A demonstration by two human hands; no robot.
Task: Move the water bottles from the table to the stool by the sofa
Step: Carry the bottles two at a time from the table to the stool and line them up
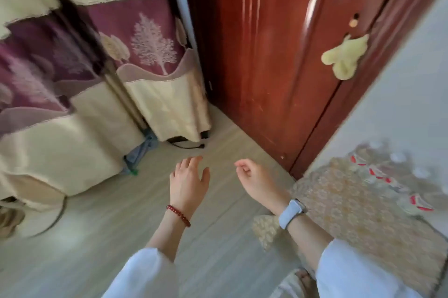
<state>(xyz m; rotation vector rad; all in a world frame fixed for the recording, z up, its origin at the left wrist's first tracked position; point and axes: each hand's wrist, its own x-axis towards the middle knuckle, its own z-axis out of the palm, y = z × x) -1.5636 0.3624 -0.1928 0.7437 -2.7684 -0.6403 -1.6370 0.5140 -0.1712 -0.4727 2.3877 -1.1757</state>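
Bottles point(378, 176) on the surface point(339, 200) look light, smooth plastic, best gripped mid-body; left hand point(189, 182) spread open, right hand point(254, 180) loosely curled, both empty.

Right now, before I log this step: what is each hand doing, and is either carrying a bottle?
Left hand: open, fingers spread, holding nothing.
Right hand: open, fingers loosely curled, holding nothing.
Water bottles: on the table at right, untouched.

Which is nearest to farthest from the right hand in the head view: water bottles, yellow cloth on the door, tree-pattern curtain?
From the right hand:
1. Water bottles, lying on the patterned table at right.
2. Yellow cloth, hanging on the red door, above.
3. Tree-pattern curtain, upper left, beyond the left hand.
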